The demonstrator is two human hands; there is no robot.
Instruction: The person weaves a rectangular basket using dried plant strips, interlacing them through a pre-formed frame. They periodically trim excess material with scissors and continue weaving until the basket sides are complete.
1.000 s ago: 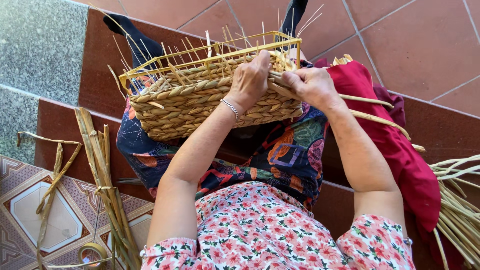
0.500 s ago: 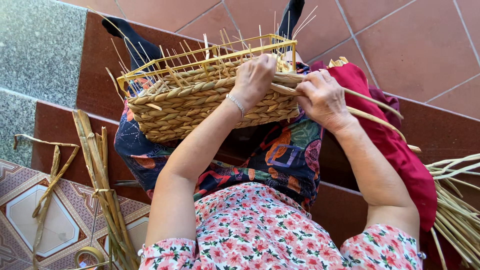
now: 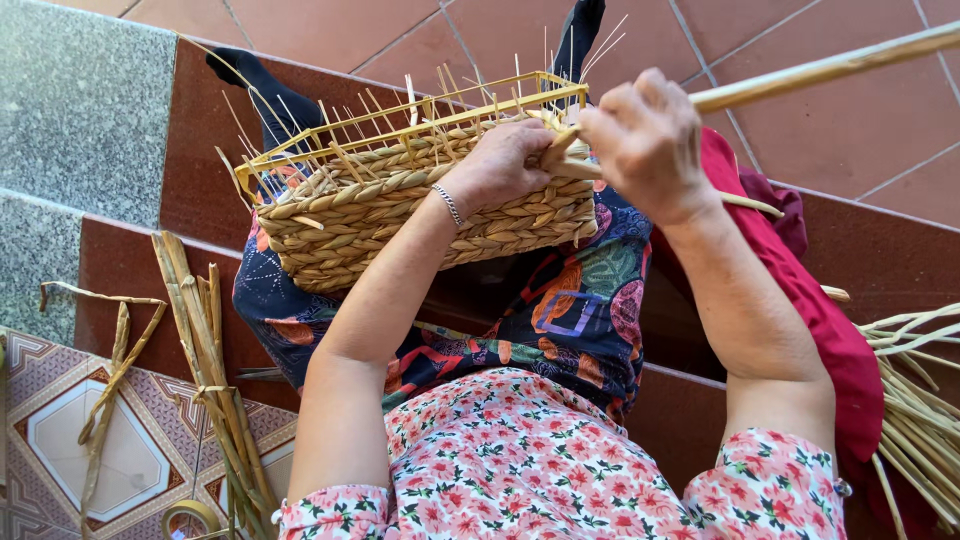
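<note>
1. Basket (image 3: 420, 215) of woven straw, half finished, is rested on the lap of the seated person, with a yellow wire frame (image 3: 400, 120) standing up out of its rim and thin upright stakes (image 3: 330, 130) poking above the weave.
2. The left hand (image 3: 500, 165) is laid over the basket's near wall at the right end, with the fingers curled down onto the plaited rim; this grip is pressed together against the weave, though what lies under the fingers cannot be made out.
3. A silver bracelet (image 3: 452, 205) is worn just behind the left grip, on the wrist.
4. The right hand (image 3: 650, 140) is raised just to the right of the left one, nearly touching it, and its grip is clamped on a long pale straw strand (image 3: 830, 65).
5. From the right grip the strand is run up and away to the right, out past the picture's edge; its other end is led toward the basket rim between the two hands.
6. A red cloth (image 3: 810, 310) is draped below the right forearm, over the step.
7. More loose straw (image 3: 920, 400) is piled beyond the red cloth, far right of the right grip.
8. A bundle of flat reeds (image 3: 205, 340) is laid on the step well to the left of the left grip, with a bent strip (image 3: 110, 360) further left on the patterned tile floor (image 3: 60, 440).
9. A roll of tape (image 3: 190, 518), seemingly, is seen at the bottom edge below the reeds.
</note>
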